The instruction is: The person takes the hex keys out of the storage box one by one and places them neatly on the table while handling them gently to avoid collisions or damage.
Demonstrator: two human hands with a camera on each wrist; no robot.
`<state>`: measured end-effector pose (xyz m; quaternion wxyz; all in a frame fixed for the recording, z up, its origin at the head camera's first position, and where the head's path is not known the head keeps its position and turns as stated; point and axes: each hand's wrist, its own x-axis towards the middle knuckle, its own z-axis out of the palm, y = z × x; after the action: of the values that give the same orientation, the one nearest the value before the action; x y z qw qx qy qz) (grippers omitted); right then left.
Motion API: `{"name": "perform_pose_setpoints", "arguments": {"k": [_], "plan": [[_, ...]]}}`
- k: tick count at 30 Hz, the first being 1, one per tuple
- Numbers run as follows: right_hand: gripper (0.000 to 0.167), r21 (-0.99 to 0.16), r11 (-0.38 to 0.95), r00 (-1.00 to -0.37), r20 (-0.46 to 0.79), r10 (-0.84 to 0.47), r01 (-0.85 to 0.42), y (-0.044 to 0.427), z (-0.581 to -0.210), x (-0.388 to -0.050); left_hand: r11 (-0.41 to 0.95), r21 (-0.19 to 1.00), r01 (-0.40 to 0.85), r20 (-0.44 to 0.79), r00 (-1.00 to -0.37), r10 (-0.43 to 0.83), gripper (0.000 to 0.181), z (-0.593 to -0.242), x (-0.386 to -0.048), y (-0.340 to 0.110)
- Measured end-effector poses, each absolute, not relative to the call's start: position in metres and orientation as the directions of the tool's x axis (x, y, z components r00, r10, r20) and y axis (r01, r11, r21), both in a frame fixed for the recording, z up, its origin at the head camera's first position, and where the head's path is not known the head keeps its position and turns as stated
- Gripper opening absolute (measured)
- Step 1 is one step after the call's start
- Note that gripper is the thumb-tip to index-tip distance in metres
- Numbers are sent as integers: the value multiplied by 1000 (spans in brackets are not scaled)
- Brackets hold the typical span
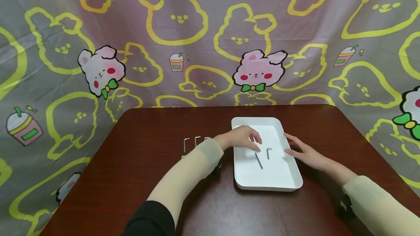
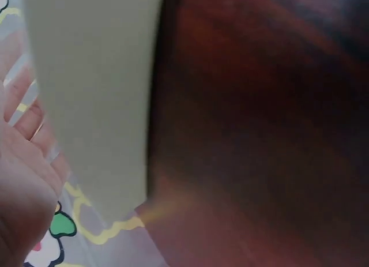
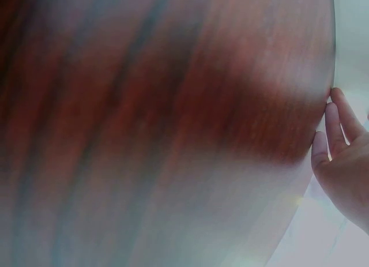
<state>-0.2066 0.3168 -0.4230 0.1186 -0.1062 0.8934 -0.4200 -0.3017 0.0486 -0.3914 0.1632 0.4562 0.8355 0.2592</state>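
Observation:
A white tray (image 1: 267, 181) lies on the table, with two silver L-shaped hex keys inside: a longer, slanting hex key (image 1: 259, 161) and a shorter hex key (image 1: 268, 154) to its right. My left hand (image 1: 241, 137) is over the tray's left part, its thumb tip right by the upper end of the longer key and a gap showing between thumb and fingers. In the left wrist view, the left hand (image 2: 29, 146) is partly behind the tray's pale side (image 2: 92, 105). With straight fingers, my right hand (image 1: 308, 154) touches the tray's right wall, also seen in the right wrist view.
Left of the tray, several more hex keys lie on the brown table (image 1: 147, 177), among them an upright-lying hex key (image 1: 185, 145) and a neighbouring hex key (image 1: 195, 141). My left forearm partly hides others. A patterned curtain (image 1: 197, 57) hangs behind the table.

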Motion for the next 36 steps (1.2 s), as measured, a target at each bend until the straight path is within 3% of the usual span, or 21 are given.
{"name": "perform_pose_setpoints", "arguments": {"k": [11,20,36], "plan": [[73,-771,631,-953,-121,-278,-87,317,-424,-207,523,518,677,-57,-582,811,12,-412,-299,50],[72,-774,624,-951,-103,-291,-107,320,-427,-207,626,389,676,-49,-663,747,14,-415,-294,55],[72,-776,620,-949,-95,-299,-118,319,-425,-206,665,346,662,-103,-678,728,10,-416,-293,55]]}}
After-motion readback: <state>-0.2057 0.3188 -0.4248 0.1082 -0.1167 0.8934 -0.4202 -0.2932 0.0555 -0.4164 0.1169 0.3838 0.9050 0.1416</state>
